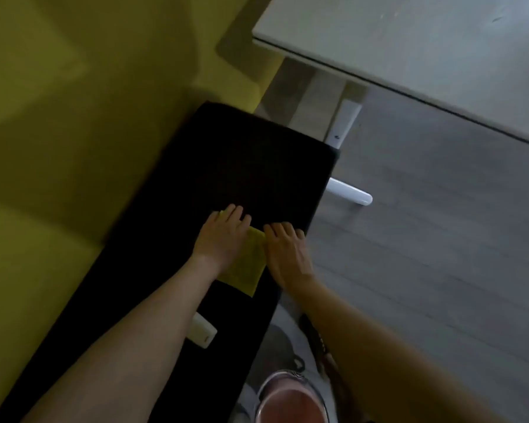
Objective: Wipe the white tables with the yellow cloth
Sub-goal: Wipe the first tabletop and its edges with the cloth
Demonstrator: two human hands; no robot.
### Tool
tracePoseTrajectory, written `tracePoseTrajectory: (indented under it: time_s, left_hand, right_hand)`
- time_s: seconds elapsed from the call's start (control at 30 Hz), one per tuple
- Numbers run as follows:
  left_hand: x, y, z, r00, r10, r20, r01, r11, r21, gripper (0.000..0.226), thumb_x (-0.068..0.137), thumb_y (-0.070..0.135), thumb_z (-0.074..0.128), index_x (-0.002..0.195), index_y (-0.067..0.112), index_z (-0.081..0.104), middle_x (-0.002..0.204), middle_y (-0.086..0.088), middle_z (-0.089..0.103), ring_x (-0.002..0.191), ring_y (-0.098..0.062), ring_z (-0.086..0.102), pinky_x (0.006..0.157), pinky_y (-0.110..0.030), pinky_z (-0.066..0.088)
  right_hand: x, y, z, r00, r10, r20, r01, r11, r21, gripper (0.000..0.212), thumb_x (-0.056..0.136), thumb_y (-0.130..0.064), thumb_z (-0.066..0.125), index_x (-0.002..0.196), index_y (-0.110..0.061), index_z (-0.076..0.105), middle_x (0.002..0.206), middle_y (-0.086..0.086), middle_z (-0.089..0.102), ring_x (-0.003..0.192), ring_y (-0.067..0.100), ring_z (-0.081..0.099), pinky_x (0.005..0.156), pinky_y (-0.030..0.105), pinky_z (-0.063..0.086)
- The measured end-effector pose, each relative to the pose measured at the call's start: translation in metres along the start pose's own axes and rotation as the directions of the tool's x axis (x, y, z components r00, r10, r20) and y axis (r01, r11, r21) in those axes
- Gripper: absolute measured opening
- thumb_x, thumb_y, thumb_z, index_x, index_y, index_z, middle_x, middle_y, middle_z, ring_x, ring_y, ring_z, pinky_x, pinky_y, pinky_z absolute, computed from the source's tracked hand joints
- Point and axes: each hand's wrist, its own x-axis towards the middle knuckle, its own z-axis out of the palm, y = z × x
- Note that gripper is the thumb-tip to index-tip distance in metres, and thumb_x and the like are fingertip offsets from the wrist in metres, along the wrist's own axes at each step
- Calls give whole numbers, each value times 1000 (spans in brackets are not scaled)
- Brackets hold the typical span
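Head view records both hands laid on the yellow cloth [247, 265], which lies flat on a black padded surface [226, 160] and not on a table. The left hand [222, 236] presses on the cloth's left part with fingers straight and close together. The right hand [287, 251] rests flat at the cloth's right edge, fingers extended; neither hand grips anything. The white table [409, 50] stands well apart at upper right, and its top shows no sign of contact with the cloth — wiping is judged not yet begun.

Risks noted:
- The cloth sits near the black surface's right edge; a sideways push from flat palms could slide it onto the grey floor [440, 239] and dirty it.
- A small white object [204, 332] lies just beside the left forearm — drawing that arm back carelessly could knock it off.
- The frame is dim and blurred, so whether the cloth is folded evenly cannot be told; a loose fold may open when it is lifted.
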Motion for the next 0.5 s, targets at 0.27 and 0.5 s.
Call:
tracePoseTrajectory:
  time_s: [0.27,0.5]
  left_hand:
    - [12,-19,15,987,30,-156,-10,992,124,26,110,22,45,120,21,69,129,-5,60,129,-27,55,124,-49,37]
    - [-56,-14,-58,942,214,-259,-250,961,-117,15,105,19,56,115,28,64,100,7,70,92,-16,70,97,-36,55]
  right_hand:
    - [15,0,21,987,59,149,-77,990,120,25,107,-28,58,130,-19,61,126,4,58,119,25,53,105,41,46]
    - [-68,10,-87,986,113,121,-152,905,396,13,106,-31,58,113,-20,58,121,-1,50,90,22,59,80,45,57]
